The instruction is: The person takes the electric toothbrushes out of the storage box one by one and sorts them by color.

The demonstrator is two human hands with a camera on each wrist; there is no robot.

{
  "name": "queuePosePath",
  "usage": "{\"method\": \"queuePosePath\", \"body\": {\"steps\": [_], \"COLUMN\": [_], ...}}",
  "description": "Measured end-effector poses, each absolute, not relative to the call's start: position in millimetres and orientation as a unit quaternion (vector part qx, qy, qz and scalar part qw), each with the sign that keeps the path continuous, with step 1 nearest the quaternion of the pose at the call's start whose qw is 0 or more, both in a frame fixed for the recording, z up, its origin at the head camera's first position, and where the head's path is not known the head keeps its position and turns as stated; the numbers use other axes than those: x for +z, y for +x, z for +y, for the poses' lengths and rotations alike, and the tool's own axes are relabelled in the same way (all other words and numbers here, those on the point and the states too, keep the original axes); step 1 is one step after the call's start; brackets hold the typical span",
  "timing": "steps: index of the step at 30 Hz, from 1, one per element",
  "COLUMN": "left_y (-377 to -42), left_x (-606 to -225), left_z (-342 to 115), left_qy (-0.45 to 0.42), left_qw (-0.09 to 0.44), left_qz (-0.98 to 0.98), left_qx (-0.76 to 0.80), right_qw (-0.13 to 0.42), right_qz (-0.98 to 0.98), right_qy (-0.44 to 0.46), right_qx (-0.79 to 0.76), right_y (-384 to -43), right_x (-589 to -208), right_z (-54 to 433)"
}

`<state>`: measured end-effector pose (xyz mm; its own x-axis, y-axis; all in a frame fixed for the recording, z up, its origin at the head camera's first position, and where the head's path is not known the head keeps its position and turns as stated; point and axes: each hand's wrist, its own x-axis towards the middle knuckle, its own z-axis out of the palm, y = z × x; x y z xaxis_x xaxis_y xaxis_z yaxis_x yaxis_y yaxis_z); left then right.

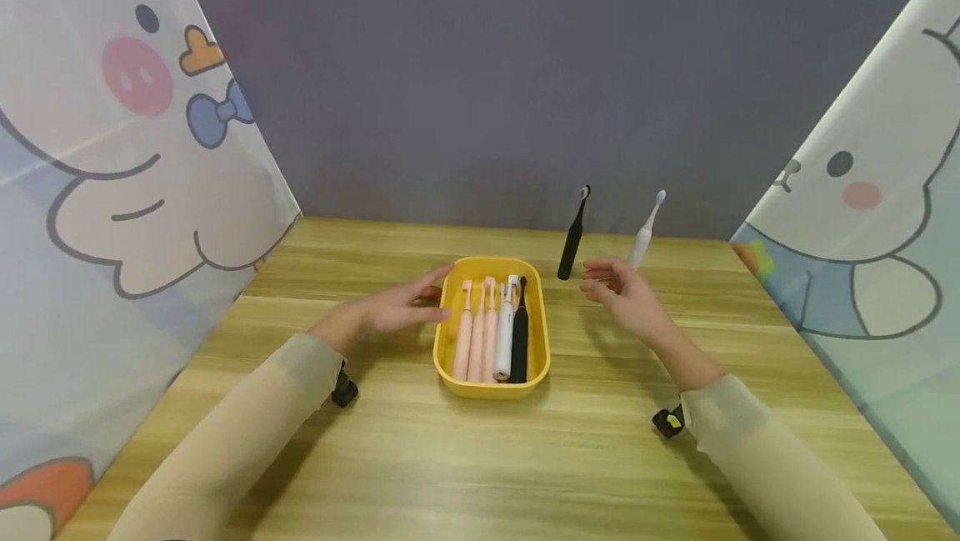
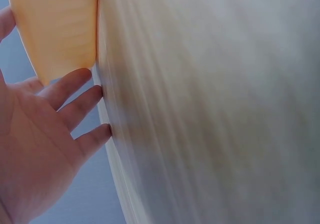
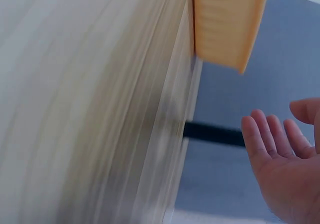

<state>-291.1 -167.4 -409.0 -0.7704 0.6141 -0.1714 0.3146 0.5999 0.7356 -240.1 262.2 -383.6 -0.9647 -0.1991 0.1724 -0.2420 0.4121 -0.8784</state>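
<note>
One black toothbrush (image 1: 572, 247) is stood upright on the worktop (image 1: 450, 466), just left of the right hand (image 1: 628, 301), the nearer of the two hands, by whose loosely bent fingers nothing is held; farther left, the yellow tray (image 1: 491, 391) is touched by the left hand (image 1: 397, 307), its fingers extended.

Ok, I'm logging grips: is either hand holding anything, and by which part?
Nothing looks held: the right hand is empty near the standing black toothbrush, and the left hand is at the yellow bin, not gripping it.

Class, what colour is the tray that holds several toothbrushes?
The tray is yellow; the head view shows it best.
</note>
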Motion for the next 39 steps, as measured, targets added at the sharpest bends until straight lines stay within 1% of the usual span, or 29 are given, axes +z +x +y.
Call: {"method": "queuePosePath", "body": {"steps": [11,14,21,28,34,39], "left_y": [-289.6,-289.2,-289.0,-288.5,-286.1,-285.8], "left_x": [-413.2,-412.7,-413.1,-416.5,-416.9,-413.8], "left_z": [-167.2,-166.9,-167.5,-169.8,-170.4,-170.4], "left_qy": [0.273,0.276,0.274,0.272,0.271,0.268], "left_qw": [0.215,0.214,0.208,0.206,0.208,0.204], "left_qz": [0.865,0.865,0.87,0.869,0.87,0.869], "left_qx": [0.362,0.361,0.354,0.358,0.355,0.362], "right_qw": [0.055,0.045,0.002,-0.033,-0.015,0.002], "right_qz": [-0.836,-0.841,-0.856,-0.874,-0.902,-0.92], "right_qy": [0.188,0.193,0.211,0.251,0.268,0.288], "right_qx": [0.512,0.504,0.472,0.416,0.337,0.266], "right_y": [-254.3,-256.8,-263.8,-275.4,-282.6,-284.7], "right_x": [-388.9,-389.4,-389.8,-395.2,-403.1,-402.1], "right_z": [210.0,197.2,167.4,145.3,142.3,142.9]}}
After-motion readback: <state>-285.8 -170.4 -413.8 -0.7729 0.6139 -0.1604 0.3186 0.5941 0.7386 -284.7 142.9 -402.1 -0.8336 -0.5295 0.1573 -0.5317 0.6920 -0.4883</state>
